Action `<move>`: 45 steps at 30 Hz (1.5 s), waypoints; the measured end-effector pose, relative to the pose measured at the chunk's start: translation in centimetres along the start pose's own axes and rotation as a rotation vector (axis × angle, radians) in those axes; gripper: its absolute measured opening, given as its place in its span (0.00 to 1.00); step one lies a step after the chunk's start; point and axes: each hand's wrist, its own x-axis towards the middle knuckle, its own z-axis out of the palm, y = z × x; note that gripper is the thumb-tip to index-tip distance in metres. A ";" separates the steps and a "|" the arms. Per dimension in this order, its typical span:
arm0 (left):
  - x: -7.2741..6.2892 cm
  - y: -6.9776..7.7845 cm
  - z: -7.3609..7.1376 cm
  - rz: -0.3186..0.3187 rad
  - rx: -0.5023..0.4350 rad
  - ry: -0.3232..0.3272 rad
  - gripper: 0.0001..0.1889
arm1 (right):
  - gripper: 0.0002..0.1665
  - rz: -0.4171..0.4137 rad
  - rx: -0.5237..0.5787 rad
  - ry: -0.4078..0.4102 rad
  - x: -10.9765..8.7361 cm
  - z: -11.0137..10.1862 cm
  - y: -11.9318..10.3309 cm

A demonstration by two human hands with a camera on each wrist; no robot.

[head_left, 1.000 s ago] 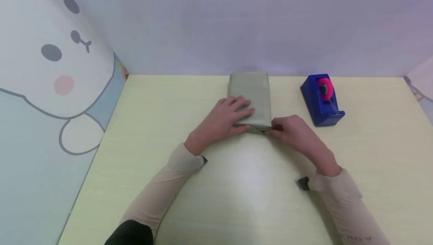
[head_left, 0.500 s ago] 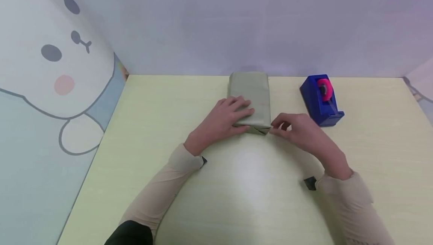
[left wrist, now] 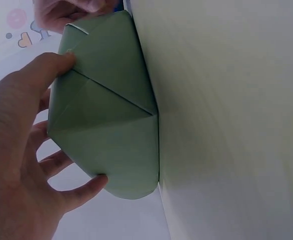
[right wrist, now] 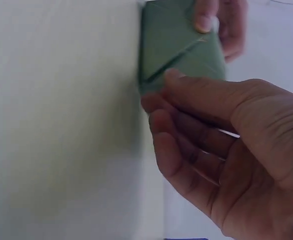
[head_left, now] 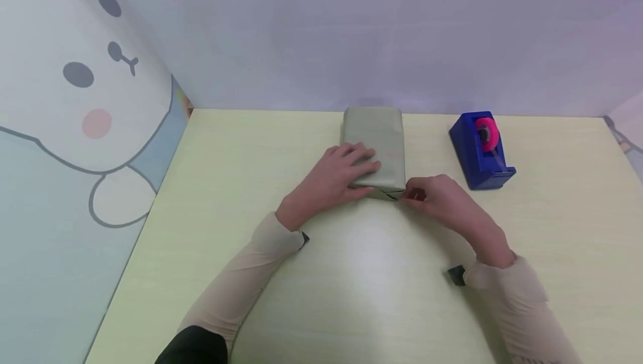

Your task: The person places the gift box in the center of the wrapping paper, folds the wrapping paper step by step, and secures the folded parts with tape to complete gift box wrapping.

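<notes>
A box wrapped in grey-green paper (head_left: 379, 135) lies flat near the back edge of the table, its near end facing me. My left hand (head_left: 334, 182) holds it down, fingers spread over the top at the left, thumb on the near end. In the left wrist view, that thumb presses the folded end paper (left wrist: 106, 85), which shows slanting creases. My right hand (head_left: 442, 199) is at the near right corner, thumb and index finger pinching the edge of a paper flap (right wrist: 159, 85). The other right fingers curl loosely below.
A blue tape dispenser (head_left: 479, 154) with a pink-cored roll stands to the right of the box, beyond my right hand. The pale wooden table (head_left: 351, 286) meets a plain wall at the back. A panel with a cartoon face (head_left: 80, 101) stands at the left.
My right hand drew slightly right off the corner half a second ago, then came back to it with finger and thumb closer together. My left hand has stayed on the box.
</notes>
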 end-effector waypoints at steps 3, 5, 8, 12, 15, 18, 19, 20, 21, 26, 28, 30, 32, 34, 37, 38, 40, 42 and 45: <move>0.0 0.0 -0.1 -0.003 0.004 -0.007 0.24 | 0.10 0.033 -0.020 -0.031 0.4 0.6 0.0; 0.0 0.0 -0.1 -0.002 0.007 -0.006 0.24 | 0.11 0.032 -0.038 -0.017 0.6 0.9 0.0; 0.1 0.0 -0.1 -0.001 0.006 -0.003 0.24 | 0.09 0.016 -0.061 0.012 0.6 1.0 0.0; 0.3 0.2 -0.1 0.006 -0.010 -0.012 0.23 | 0.06 0.001 -0.037 -0.012 0.2 0.5 0.0; 0.4 0.4 -0.3 0.015 -0.013 -0.020 0.23 | 0.05 0.004 -0.031 -0.043 -0.2 0.1 0.2; 0.5 0.5 -0.5 0.018 -0.001 -0.019 0.24 | 0.07 0.008 -0.017 -0.049 -0.3 0.0 0.1; 0.5 0.5 -0.5 0.019 0.003 -0.018 0.24 | 0.08 0.005 -0.015 -0.043 -0.2 0.1 0.1; 0.5 0.5 -0.5 0.019 0.007 -0.018 0.24 | 0.09 0.003 -0.010 -0.034 -0.2 0.2 0.0; 0.5 0.5 -0.6 0.019 0.008 -0.017 0.24 | 0.09 0.005 -0.003 -0.026 -0.1 0.3 -0.1; 0.3 0.5 -0.6 0.020 0.014 -0.008 0.23 | 0.05 -0.001 -0.030 -0.014 -0.1 0.3 -0.1; 0.2 0.5 -0.6 0.020 0.018 -0.009 0.23 | 0.02 0.015 -0.030 -0.021 -0.5 -0.4 0.1; 0.2 0.5 -0.6 0.018 0.015 -0.015 0.24 | 0.03 0.048 -0.026 -0.015 -1.2 -1.6 0.4; 0.2 0.5 -0.5 0.018 0.010 -0.015 0.23 | 0.02 0.090 -0.007 0.010 -2.0 -3.1 0.7; 0.2 0.6 -0.5 0.015 0.003 -0.012 0.23 | 0.03 0.123 0.007 0.051 -2.9 -4.7 1.0; 0.2 0.6 -0.3 0.009 -0.001 -0.004 0.23 | 0.09 0.165 0.010 0.165 -4.0 -6.8 1.9; 0.1 0.6 -0.3 0.006 -0.002 -0.002 0.23 | 0.12 0.183 0.011 0.212 -4.3 -7.3 2.3; 0.1 0.5 -0.2 0.004 -0.003 -0.002 0.23 | 0.17 0.236 -0.003 0.311 -5.0 -8.2 3.2; 0.0 0.5 -0.1 0.005 -0.007 -0.004 0.23 | 0.22 0.310 -0.018 0.381 -5.7 -8.8 4.2; 0.0 0.4 -0.2 0.007 -0.012 -0.002 0.23 | 0.27 0.406 -0.029 0.391 -6.0 -9.2 5.6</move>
